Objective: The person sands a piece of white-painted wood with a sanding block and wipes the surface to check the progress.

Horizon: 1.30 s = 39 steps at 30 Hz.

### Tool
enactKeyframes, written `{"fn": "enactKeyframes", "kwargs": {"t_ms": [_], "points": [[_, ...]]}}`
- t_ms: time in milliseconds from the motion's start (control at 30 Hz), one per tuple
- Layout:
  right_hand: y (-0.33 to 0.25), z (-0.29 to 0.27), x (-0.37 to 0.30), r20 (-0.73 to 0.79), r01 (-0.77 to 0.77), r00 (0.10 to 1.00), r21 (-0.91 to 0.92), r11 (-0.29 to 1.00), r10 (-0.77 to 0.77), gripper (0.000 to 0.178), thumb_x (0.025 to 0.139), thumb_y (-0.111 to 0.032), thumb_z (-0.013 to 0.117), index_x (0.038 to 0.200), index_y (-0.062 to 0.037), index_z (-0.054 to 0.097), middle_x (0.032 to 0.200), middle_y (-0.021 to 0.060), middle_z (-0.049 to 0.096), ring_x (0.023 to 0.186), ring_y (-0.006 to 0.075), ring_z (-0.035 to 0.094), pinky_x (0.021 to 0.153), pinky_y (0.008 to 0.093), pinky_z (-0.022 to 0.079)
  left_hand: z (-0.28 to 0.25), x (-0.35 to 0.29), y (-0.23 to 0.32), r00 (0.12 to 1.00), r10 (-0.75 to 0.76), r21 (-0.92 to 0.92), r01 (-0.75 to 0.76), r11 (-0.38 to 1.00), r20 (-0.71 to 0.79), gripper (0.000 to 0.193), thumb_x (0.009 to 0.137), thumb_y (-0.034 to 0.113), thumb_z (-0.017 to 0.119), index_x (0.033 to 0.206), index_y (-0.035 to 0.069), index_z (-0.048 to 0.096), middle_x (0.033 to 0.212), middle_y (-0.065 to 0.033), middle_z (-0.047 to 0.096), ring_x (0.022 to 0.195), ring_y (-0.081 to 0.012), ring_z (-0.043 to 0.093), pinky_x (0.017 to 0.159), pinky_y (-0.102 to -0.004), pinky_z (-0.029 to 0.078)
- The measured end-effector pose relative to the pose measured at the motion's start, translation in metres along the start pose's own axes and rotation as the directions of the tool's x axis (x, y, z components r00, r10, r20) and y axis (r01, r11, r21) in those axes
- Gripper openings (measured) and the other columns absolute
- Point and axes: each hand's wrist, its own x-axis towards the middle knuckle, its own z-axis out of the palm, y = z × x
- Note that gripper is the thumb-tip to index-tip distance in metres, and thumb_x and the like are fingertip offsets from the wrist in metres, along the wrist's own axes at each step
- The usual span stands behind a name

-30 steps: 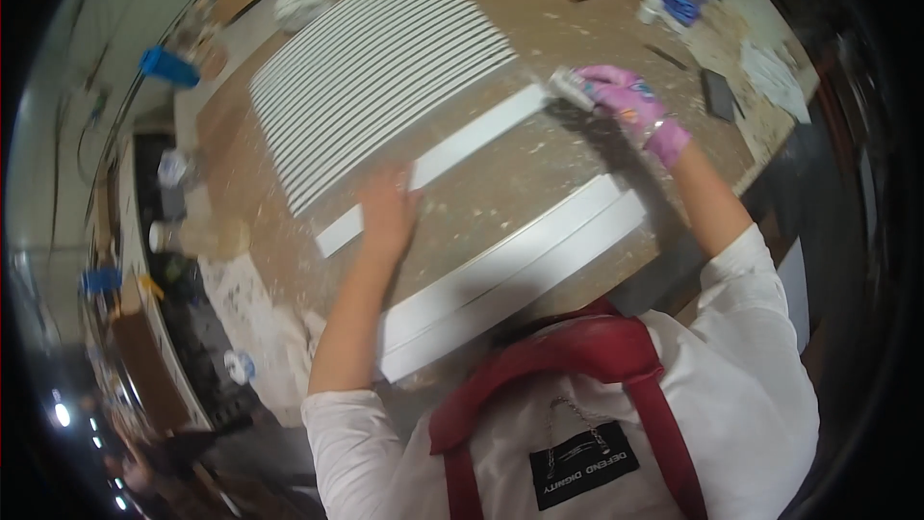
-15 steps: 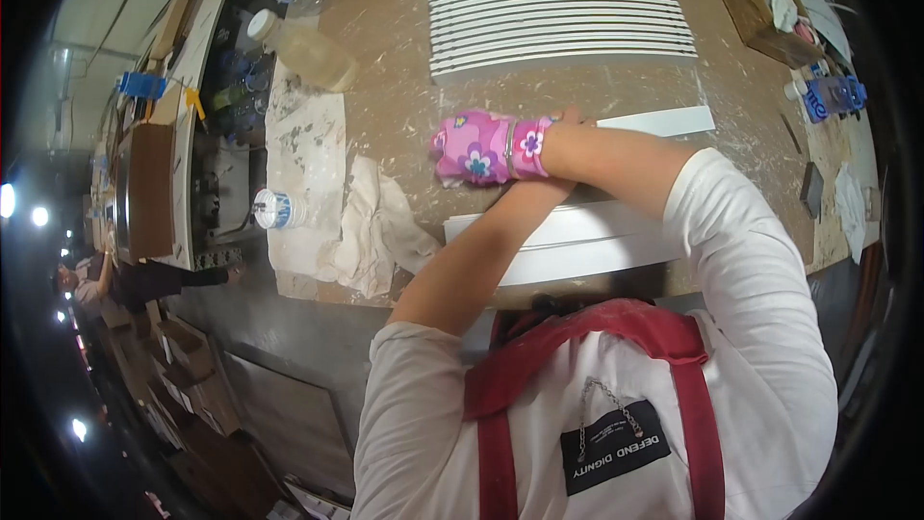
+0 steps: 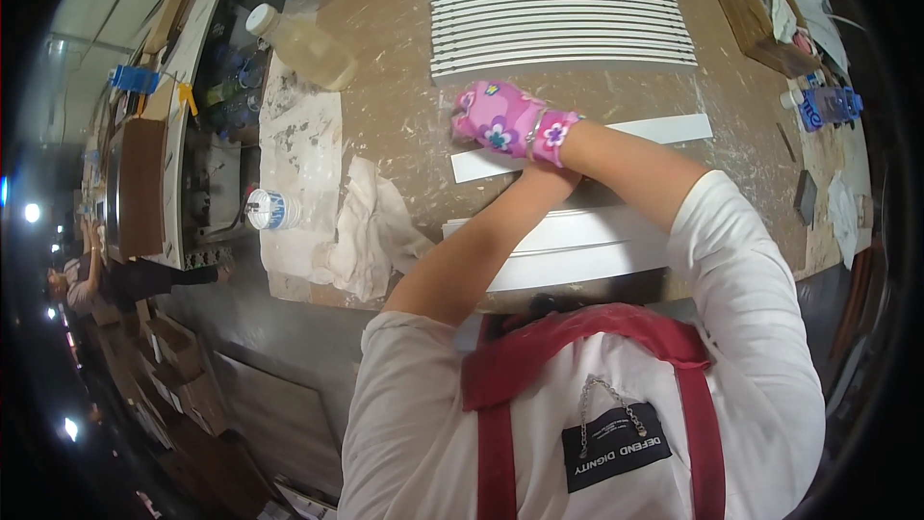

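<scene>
My arms are crossed over the table. My right hand [image 3: 505, 122], in a pink flowered glove with a metal band at the wrist, is just above a white strip [image 3: 664, 127] lying crosswise. Its fingers look curled; whatever they hold is hidden. My left forearm [image 3: 500, 241] passes beneath the right wrist, which hides the left hand's fingers. Nearer me lie several more white strips [image 3: 587, 260], partly under the left forearm. Beyond my hands, many slim white strips [image 3: 563, 5] are laid side by side in a panel.
Along the table's left side are a bottle of pale liquid [image 3: 306, 50], a white cup [image 3: 269, 209] and a crumpled cloth [image 3: 371, 231]. On the right are a wooden box [image 3: 760, 14], a blue-labelled bottle [image 3: 828, 108] and a dark block [image 3: 806, 196]. Another person [image 3: 96, 279] stands far left.
My right hand has moved slightly up and right, baring the left end of the white strip. The left fingers, partly visible beyond the right wrist before, are now hidden.
</scene>
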Motion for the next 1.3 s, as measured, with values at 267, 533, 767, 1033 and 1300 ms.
{"fn": "enactKeyframes", "kwargs": {"t_ms": [267,533,767,1033,1300], "points": [[0.054,-0.073,-0.198,-0.346,-0.267,0.779,0.572,0.775,0.524,0.032,0.085,-0.020,0.057,0.116,-0.0085,0.059,0.114,0.0106,0.060,0.103,0.0260,0.058,0.093,0.0341,0.045,-0.031,0.014,0.030,1.000,0.003,0.464,-0.016,0.886,0.028,0.034,0.080,0.031,0.064,0.106,0.008,0.064,0.112,-0.0120,0.058,0.105,-0.0308,0.053,0.083,-0.0439,0.044],[0.129,-0.036,-0.370,-0.133,-0.255,0.166,0.951,0.173,0.977,0.034,0.087,-0.015,0.060,0.118,-0.0020,0.058,0.110,0.0073,0.063,0.098,0.0164,0.058,0.087,0.0263,0.045,-0.057,0.057,0.031,0.998,0.016,0.535,-0.047,0.843,0.062,0.034,0.081,0.029,0.065,0.103,0.002,0.063,0.107,-0.0174,0.060,0.095,-0.0373,0.056,0.081,-0.0435,0.046],[0.167,0.000,-0.337,-0.375,-0.487,0.335,0.716,0.500,0.864,0.035,0.086,-0.026,0.059,0.114,-0.0054,0.060,0.112,0.0151,0.062,0.105,0.0271,0.058,0.092,0.0342,0.044,-0.040,0.037,0.050,0.999,-0.013,0.496,-0.014,0.868,0.051,0.044,0.077,0.020,0.069,0.115,0.002,0.059,0.115,-0.0165,0.055,0.105,-0.0357,0.052,0.087,-0.0417,0.044],[0.125,-0.013,-0.384,-0.016,-0.693,0.536,0.563,0.450,0.844,0.035,0.086,-0.028,0.058,0.115,-0.0068,0.060,0.098,0.0114,0.064,0.091,0.0221,0.060,0.080,0.0330,0.047,-0.039,0.036,0.046,1.000,-0.016,0.450,0.013,0.893,0.004,0.043,0.076,0.019,0.069,0.115,0.003,0.059,0.113,-0.0160,0.057,0.100,-0.0362,0.053,0.086,-0.0420,0.043],[0.095,-0.062,-0.248,-0.382,-0.238,0.693,0.679,0.695,0.611,0.034,0.086,-0.019,0.057,0.117,-0.0056,0.060,0.105,0.0086,0.064,0.090,0.0195,0.061,0.083,0.0278,0.048,-0.028,0.039,0.024,0.998,0.057,0.525,-0.049,0.850,0.001,0.036,0.076,0.024,0.069,0.104,0.004,0.062,0.104,-0.0136,0.060,0.097,-0.0347,0.056,0.082,-0.0412,0.046]]}}
